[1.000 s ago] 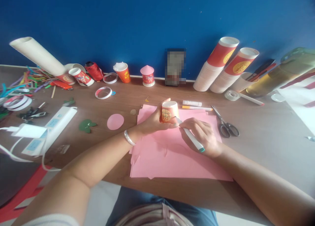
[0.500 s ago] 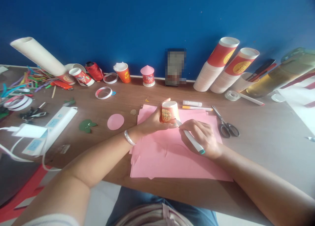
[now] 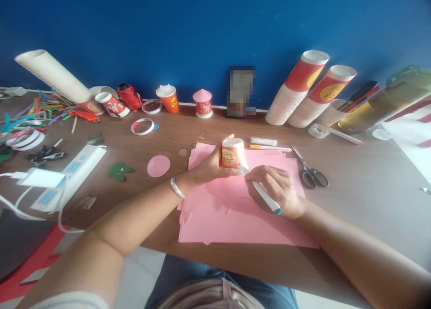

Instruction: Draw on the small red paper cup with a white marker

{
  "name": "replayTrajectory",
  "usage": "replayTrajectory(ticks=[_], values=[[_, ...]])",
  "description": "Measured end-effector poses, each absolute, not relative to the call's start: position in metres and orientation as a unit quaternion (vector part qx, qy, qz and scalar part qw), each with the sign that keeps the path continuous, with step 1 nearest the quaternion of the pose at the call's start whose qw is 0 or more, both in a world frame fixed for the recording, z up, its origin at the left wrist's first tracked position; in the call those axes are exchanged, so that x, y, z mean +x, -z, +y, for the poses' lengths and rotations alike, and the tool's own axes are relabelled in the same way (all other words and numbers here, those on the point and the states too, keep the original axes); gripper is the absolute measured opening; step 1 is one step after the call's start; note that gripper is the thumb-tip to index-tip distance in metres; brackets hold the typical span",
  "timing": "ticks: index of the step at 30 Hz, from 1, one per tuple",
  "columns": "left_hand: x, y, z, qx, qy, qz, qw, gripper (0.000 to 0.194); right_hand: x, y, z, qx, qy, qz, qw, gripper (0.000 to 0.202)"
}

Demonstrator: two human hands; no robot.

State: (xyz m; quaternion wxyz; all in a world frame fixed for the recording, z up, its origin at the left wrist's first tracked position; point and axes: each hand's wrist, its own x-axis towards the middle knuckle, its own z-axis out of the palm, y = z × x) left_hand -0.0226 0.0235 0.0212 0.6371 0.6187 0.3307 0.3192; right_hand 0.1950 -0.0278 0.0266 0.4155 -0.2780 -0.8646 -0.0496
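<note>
Over the pink paper sheets (image 3: 232,219), my left hand (image 3: 211,164) is closed round a red and white paper cup (image 3: 232,154) with a yellow emblem, its white base facing up. In my right hand (image 3: 278,188) is a white marker pen (image 3: 264,196) with a green end. The pen's tip meets the lower right of the cup's side, or lies very close to it; any mark there is too small to make out. A white marker cap or pen (image 3: 263,141) and an orange-and-white pen (image 3: 270,147) lie just behind the paper.
Scissors (image 3: 309,170) lie right of the paper. A pink paper circle (image 3: 158,166) and green paper scrap (image 3: 119,171) are at left, near a power strip (image 3: 69,176). Along the wall stand a pink-roofed cup (image 3: 203,105), a phone (image 3: 241,93) and cup stacks (image 3: 289,93).
The marker in my right hand has shifted very slightly at the cup's side, its green end a little right and down. My left hand holds the cup as before.
</note>
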Motion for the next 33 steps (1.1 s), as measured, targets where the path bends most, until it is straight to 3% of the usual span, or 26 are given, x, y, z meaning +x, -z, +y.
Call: replayTrajectory(ticks=[33], values=[[-0.0226,-0.0256,0.0217,0.604,-0.305,0.346,0.649,0.115,0.1948,-0.0329,-0.026,-0.266,0.052,-0.879,0.392,0.021]])
